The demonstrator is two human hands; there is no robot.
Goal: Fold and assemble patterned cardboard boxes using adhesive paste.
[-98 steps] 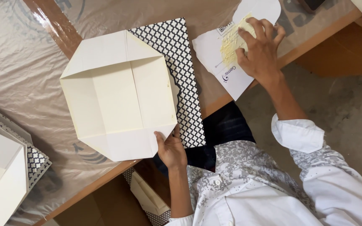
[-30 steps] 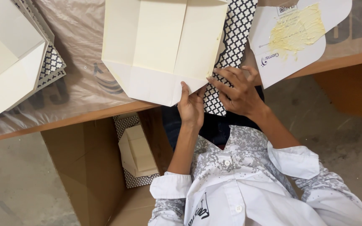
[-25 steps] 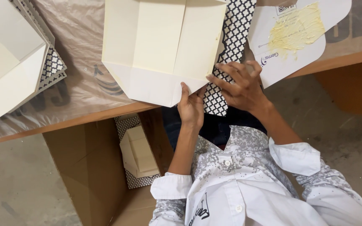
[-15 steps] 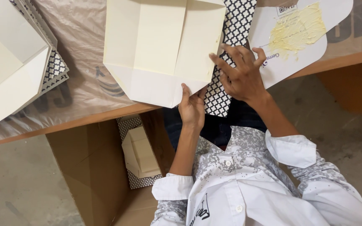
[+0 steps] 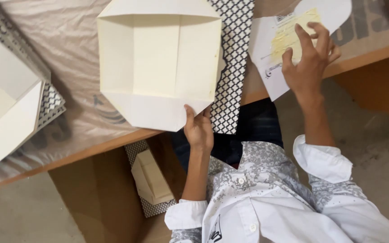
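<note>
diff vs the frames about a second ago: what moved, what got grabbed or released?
The right hand left the black-and-white patterned sheet and moved up and right; its fingers now press the yellow patch on the white paper. It let go of the sheet and grips nothing. The left hand stays pinching the near flap of the cream folded box, which is unchanged.

Looks like a small box-making workshop: a wooden tabletop [image 5: 91, 150] under a plastic sheet [image 5: 59, 49], a half-folded cream cardboard box [image 5: 158, 63] on patterned black-and-white paper [image 5: 235, 58], a glue-smeared scrap sheet [image 5: 275, 54], more finished pieces [image 5: 151, 180] below, and a bare concrete floor [image 5: 14, 211].
</note>
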